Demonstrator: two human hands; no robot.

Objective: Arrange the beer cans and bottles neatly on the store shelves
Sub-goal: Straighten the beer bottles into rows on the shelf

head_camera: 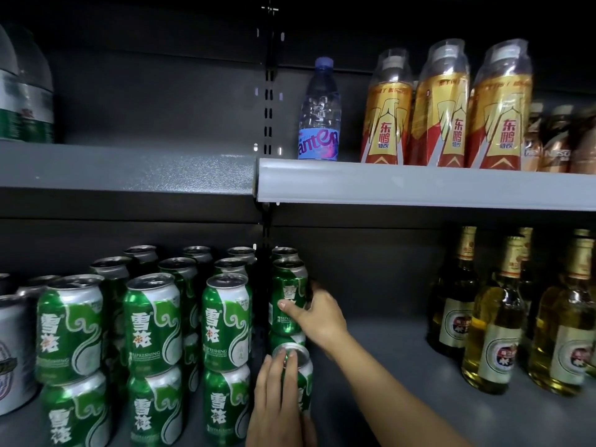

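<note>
**Two hands on the rightmost stack of green cans**

Nearest the camera, the left hand (280,401) lies over a front green can (295,375) on the lower shelf (403,382), fingers curled down over its silver top and front — a grip on that can. Just behind and above it, the right hand (317,312) reaches in from the lower right and wraps an upper green can (287,295), thumb across the label and fingers behind it. This upper can sits on another green can (285,338) in the same column, at the right end of the block.

To the left stand the stacked green cans (151,324) in double-height rows, running back toward the shelf's rear panel. A silver can (14,350) stands at the far left edge.

To the right, well apart from the hands across a bare stretch of shelf, stand beer bottles (496,327) with gold foil necks and pale contents.

Higher and farther back, the upper shelf (419,185) carries a water bottle (319,114) with a purple label, then three gold energy-drink bottles (443,108) side by side, with brown bottles (554,140) at the right edge. Far upper left, large clear bottles (25,91) stand — partly cut off by the frame.
</note>
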